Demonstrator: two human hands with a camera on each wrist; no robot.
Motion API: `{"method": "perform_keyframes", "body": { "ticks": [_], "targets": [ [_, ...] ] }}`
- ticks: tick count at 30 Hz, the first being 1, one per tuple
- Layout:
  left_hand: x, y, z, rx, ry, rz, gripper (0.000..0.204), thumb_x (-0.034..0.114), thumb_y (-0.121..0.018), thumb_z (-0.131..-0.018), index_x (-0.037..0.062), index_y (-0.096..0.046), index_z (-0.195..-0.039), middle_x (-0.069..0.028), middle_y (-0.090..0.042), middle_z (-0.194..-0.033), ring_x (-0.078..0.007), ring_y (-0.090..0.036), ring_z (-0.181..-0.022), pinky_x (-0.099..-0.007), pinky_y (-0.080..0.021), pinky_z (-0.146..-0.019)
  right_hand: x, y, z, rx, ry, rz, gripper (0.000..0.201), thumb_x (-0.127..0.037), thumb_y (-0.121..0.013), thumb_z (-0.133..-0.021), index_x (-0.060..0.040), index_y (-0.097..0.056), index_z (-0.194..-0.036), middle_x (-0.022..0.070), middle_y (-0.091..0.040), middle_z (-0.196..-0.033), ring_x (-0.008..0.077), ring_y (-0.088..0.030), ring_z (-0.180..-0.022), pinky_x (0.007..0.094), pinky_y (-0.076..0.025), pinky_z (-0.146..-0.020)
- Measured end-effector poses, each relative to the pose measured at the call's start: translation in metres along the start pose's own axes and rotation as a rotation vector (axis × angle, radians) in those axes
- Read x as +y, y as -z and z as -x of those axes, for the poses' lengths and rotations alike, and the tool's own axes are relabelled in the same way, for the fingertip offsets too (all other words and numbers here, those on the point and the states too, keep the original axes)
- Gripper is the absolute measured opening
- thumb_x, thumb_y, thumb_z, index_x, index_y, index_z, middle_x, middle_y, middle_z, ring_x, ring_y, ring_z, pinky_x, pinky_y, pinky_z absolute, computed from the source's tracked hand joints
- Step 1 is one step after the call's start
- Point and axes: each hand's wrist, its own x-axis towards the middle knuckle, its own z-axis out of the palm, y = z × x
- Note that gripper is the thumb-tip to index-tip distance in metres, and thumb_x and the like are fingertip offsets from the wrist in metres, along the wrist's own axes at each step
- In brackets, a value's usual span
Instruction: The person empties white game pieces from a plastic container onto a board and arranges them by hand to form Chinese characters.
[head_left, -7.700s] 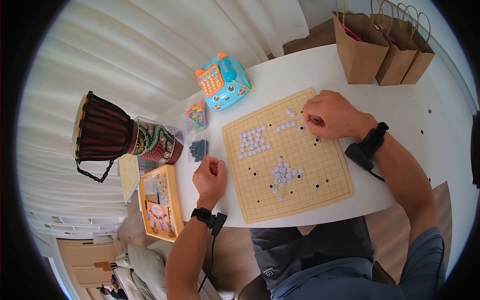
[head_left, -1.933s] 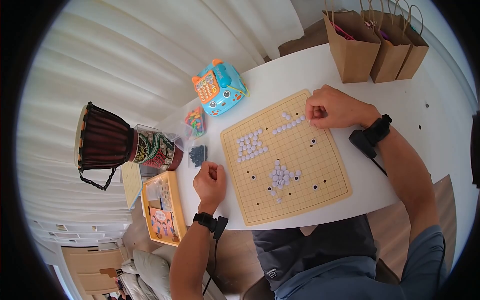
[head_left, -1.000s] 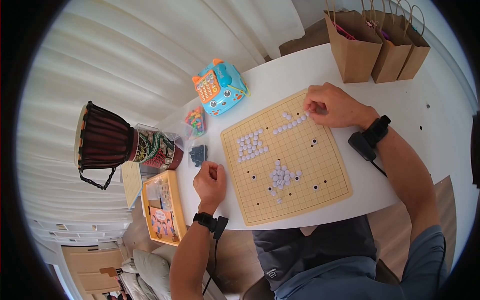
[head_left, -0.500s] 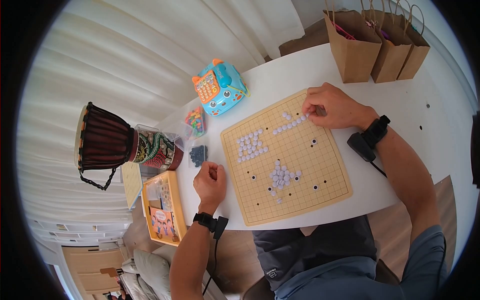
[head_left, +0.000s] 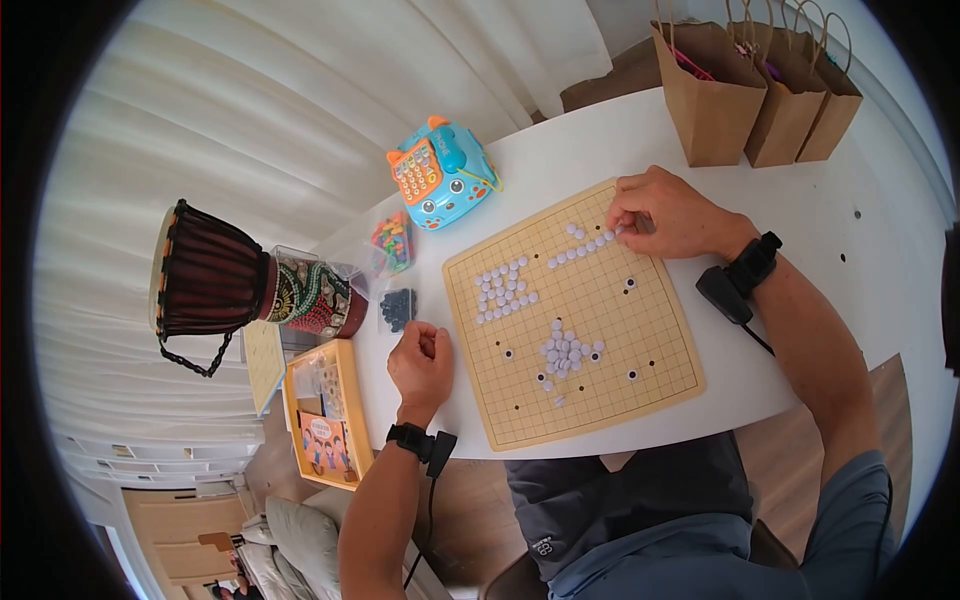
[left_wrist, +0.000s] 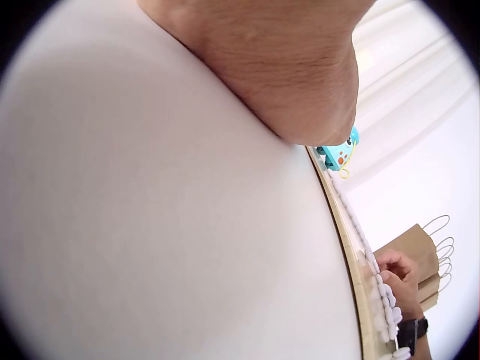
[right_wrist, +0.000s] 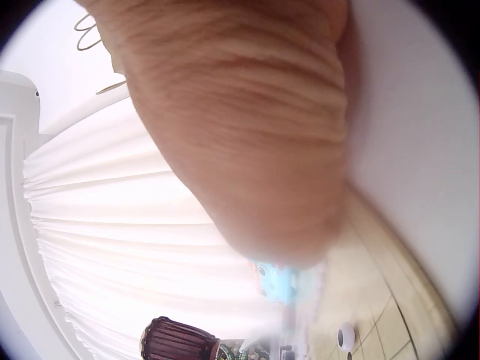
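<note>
A square gridded wooden game board [head_left: 600,320] lies on the white table. My right hand [head_left: 665,215] is over its far right edge, thumb and index finger pinching a white game stone [head_left: 620,230] at the end of a slanting row of white stones [head_left: 575,256]. A block of white stones [head_left: 505,288] sits at the board's left, and a loose heap [head_left: 565,350] lies nearer the front. My left hand [head_left: 420,365] rests loosely curled on the table beside the board's left edge, holding nothing. In the right wrist view the palm hides the fingertips.
Several white pieces with dark centres [head_left: 632,375] are scattered on the board. Left of it stand a box of dark stones [head_left: 397,308], a box of coloured pieces [head_left: 393,240] and a wooden tray [head_left: 348,400]. A toy phone [head_left: 445,175], paper bags [head_left: 710,110] and a drum [head_left: 210,275] stand around.
Since the oldest frame the slanting row has grown toward my right hand, and a dark-centred piece near it is gone. Over the last second the hand stays at the row's end; my left hand hardly moves.
</note>
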Motion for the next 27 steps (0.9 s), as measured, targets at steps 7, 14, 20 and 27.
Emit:
{"method": "perform_keyframes", "body": {
  "ticks": [7,14,20,27],
  "targets": [
    [0.0010,0.0008,0.0000,-0.004,0.007,0.004,0.015,0.016,-0.079,-0.103,0.0075,-0.070,-0.094,-0.0006,-0.061,-0.065,-0.0138,-0.056,-0.056,-0.0346,-0.046,-0.057,0.0015,-0.0009,0.0005,-0.008,0.045,0.009,0.010,-0.012,-0.081,-0.095,-0.0038,-0.083,-0.100,0.0096,-0.078,-0.098,0.0240,-0.076,-0.085,0.0381,-0.060,-0.081],
    [0.0009,0.0007,-0.0001,-0.011,0.033,-0.008,0.013,0.017,-0.080,-0.101,0.0099,-0.072,-0.094,-0.0005,-0.063,-0.064,-0.0181,-0.061,-0.056,-0.0376,-0.050,-0.059,0.0001,-0.0025,0.0010,0.020,0.043,0.032,0.011,-0.013,-0.083,-0.095,-0.0053,-0.083,-0.103,0.0089,-0.077,-0.100,0.0257,-0.076,-0.087,0.0393,-0.059,-0.083],
    [-0.0029,-0.0012,0.0006,0.003,0.017,0.009,0.013,0.017,-0.081,-0.101,0.0098,-0.071,-0.094,-0.0002,-0.062,-0.064,-0.0181,-0.060,-0.055,-0.0377,-0.049,-0.059,0.0002,-0.0079,0.0025,0.058,0.060,0.102,0.014,-0.019,-0.086,-0.097,-0.0076,-0.083,-0.103,0.0069,-0.077,-0.103,0.0261,-0.073,-0.093,0.0416,-0.054,-0.095],
    [0.0013,0.0003,0.0000,0.010,0.010,0.013,0.014,0.016,-0.082,-0.101,0.0092,-0.071,-0.094,-0.0002,-0.062,-0.064,-0.0168,-0.059,-0.055,-0.0360,-0.049,-0.058,-0.0006,-0.0093,0.0015,0.006,0.052,0.095,0.011,-0.020,-0.084,-0.100,-0.0090,-0.084,-0.102,0.0047,-0.075,-0.101,0.0248,-0.072,-0.095,0.0420,-0.052,-0.098]
  ]
}}
